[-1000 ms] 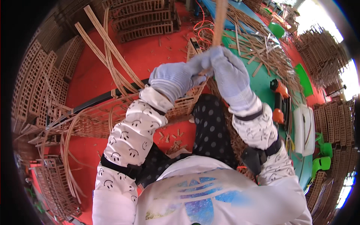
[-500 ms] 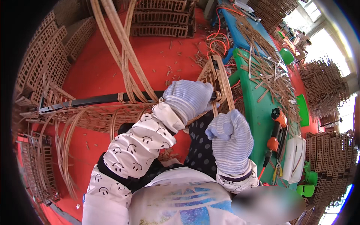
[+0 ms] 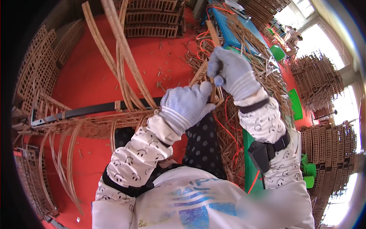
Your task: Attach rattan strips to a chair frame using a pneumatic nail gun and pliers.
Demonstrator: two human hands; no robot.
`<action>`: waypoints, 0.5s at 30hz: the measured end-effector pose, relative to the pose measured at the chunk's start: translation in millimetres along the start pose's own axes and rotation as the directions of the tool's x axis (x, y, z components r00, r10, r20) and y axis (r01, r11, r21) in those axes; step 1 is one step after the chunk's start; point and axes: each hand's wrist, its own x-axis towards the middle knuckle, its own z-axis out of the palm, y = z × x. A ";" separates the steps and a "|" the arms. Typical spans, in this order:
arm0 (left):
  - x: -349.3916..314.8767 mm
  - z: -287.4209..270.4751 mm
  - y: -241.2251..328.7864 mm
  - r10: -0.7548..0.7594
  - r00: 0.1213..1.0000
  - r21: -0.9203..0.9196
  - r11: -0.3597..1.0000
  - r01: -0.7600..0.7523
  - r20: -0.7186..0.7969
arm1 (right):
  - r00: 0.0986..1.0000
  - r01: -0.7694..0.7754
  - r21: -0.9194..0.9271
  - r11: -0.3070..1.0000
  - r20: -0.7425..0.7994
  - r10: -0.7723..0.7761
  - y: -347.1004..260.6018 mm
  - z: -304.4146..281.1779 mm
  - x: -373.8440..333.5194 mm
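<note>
My left hand (image 3: pixel 187 105), in a pale knit glove, grips the woven wicker frame (image 3: pixel 95 124) at its corner, next to the dark metal bar (image 3: pixel 87 110). My right hand (image 3: pixel 230 70), also gloved, is closed around a rattan strip (image 3: pixel 212 33) that rises from the frame's corner toward the top of the view. Long loose rattan canes (image 3: pixel 118 53) sweep up from the frame to the upper left. Both hands sit close together, a little apart.
The floor (image 3: pixel 84 76) is red, strewn with cane offcuts. Stacks of woven panels (image 3: pixel 152 17) lie at the top, left (image 3: pixel 36 72) and far right (image 3: pixel 328 145). A heap of cane strips (image 3: pixel 259 61) and an orange cord (image 3: pixel 225 129) lie to the right. A green mat (image 3: pixel 249 171) lies beside my right arm.
My right hand has risen from beside my lap up to the frame's corner and closed on the rattan strip. My left hand has stayed on the frame.
</note>
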 end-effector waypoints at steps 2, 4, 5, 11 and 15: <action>1.4 2.2 -0.7 0.014 0.999 0.004 1.000 -0.014 -0.038 | 0.992 -0.119 -0.029 0.992 -0.040 0.118 1.3 0.6 17.6; 1.8 3.2 0.9 0.066 0.995 0.047 0.997 -0.062 -0.081 | 0.974 -0.226 -0.195 0.955 -0.033 0.224 1.6 -5.0 27.5; 2.0 3.0 2.0 0.104 0.989 0.082 0.992 -0.095 -0.103 | 0.980 -0.188 -0.169 0.968 0.038 0.197 3.6 -6.7 31.0; 6.4 -2.4 9.2 0.067 0.997 -0.019 0.998 -0.068 -0.040 | 0.989 0.122 -0.599 0.791 0.143 -0.044 26.8 -6.6 46.9; 9.0 -5.9 8.6 0.043 0.998 -0.120 0.992 -0.036 0.054 | 0.609 0.476 -0.839 0.263 0.100 -0.787 29.0 -25.7 36.6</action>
